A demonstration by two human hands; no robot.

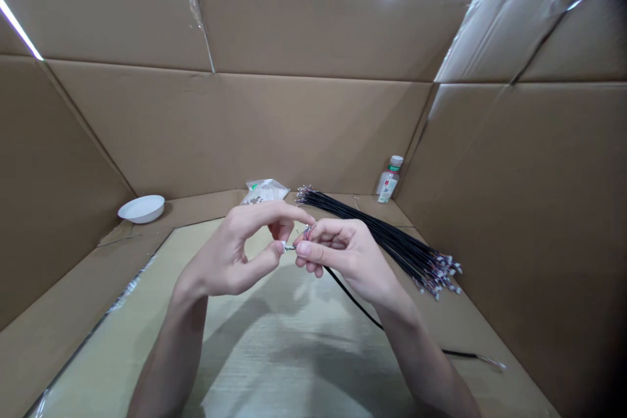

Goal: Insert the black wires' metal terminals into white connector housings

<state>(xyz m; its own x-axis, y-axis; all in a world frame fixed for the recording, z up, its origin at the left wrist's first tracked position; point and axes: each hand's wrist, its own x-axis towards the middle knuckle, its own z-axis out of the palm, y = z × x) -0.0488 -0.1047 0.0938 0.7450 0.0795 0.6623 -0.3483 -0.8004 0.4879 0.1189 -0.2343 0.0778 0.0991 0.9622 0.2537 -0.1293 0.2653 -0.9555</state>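
Note:
Both hands meet over the middle of the work surface. My left hand (245, 249) pinches a small white connector between thumb and a finger, its index finger stretched toward the other hand. My right hand (343, 251) is closed on the end of a black cable (353, 300), with thin wires showing at its fingertips. That cable runs down to the right, passes under my right forearm and comes out with its wire end (492, 362) on the surface. How the connector and wires meet is too small to tell.
A bundle of black cables (377, 225) with white connector ends lies behind my right hand. A clear plastic bag (265, 191) and a bottle (388, 181) are at the back. The white bowl (142, 209) sits back left. Cardboard walls (318, 130) surround the surface.

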